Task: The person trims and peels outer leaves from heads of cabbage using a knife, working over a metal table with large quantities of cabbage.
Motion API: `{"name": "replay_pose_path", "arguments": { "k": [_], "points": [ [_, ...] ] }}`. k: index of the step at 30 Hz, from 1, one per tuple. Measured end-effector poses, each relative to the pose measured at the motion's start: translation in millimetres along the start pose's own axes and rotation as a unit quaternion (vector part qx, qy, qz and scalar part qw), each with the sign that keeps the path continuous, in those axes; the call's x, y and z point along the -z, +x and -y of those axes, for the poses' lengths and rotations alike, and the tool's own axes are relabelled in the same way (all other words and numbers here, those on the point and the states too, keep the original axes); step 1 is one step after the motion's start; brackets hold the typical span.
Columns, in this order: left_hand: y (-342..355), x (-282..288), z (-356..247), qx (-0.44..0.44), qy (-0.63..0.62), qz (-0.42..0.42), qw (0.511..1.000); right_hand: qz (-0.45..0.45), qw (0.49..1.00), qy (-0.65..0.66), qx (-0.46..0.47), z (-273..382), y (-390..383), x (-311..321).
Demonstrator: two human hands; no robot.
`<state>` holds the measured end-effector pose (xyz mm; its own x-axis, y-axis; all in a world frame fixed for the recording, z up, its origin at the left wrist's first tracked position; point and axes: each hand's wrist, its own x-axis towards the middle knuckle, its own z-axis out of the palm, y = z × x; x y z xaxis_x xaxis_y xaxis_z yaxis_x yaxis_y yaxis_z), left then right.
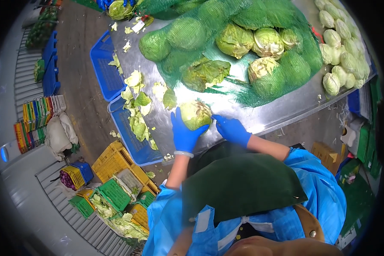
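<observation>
Near the front edge of the metal table [271, 115], a pale green cabbage [195, 113] with brownish patches rests on the surface. My left hand [185, 133], in a blue glove, is curled round its left and near side, gripping it. On the cabbage's right side is my right hand [232, 129], also gloved in blue. Its fingers are drawn together toward the cabbage, and whether a small tool is in them cannot be made out. Just beyond lies a loose green leaf [170, 99]. Further back, a green mesh bag [243, 91] spreads over several cabbages [234, 40].
Trimmed cabbages [341, 51] are piled at the far right of the table. Blue crates [146, 149] with leaf scraps stand along the left edge. Another person's blue-gloved hands [115, 4] hold a cabbage at the top left. Yellow crates [115, 160] stand on the floor.
</observation>
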<state>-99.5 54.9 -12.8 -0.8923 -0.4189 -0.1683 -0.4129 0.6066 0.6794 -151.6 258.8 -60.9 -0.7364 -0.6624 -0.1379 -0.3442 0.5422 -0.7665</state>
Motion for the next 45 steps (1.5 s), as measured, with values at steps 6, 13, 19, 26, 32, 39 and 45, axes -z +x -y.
{"name": "replay_pose_path", "arguments": {
  "k": [6, 13, 19, 26, 32, 39, 45],
  "points": [
    [7.2, -3.9, -3.2, 0.042, -0.003, 0.012, 0.999, 0.029, 0.996, -0.090, 0.010, 5.2, 23.7, -2.3],
    [10.7, -7.2, -6.6, 0.064, 0.032, -0.004, 0.997, 0.063, 0.989, -0.132, -0.013, 4.5, 38.8, -2.8],
    [19.2, -0.4, -5.7, 0.065, 0.038, 0.012, 0.997, 0.066, 0.986, -0.154, -0.021, 16.5, 47.6, 7.5],
    [34.9, 10.1, 0.2, 0.014, 0.093, 0.059, 0.994, 0.094, 0.985, -0.135, -0.059, 30.7, 42.4, 21.9],
    [133.0, 43.7, 56.1, 0.179, -0.262, 0.276, 0.907, 0.040, 0.989, -0.139, -0.027, -0.3, 95.1, -25.8],
    [66.2, 22.0, 47.0, -0.013, -0.050, 0.144, 0.988, 0.090, 0.986, -0.133, -0.048, -51.8, 85.2, -48.6],
    [4.1, 32.9, 107.8, 0.044, -0.301, 0.085, 0.949, 0.128, 0.990, -0.036, -0.052, -19.3, 85.6, -32.9]
  ]
}}
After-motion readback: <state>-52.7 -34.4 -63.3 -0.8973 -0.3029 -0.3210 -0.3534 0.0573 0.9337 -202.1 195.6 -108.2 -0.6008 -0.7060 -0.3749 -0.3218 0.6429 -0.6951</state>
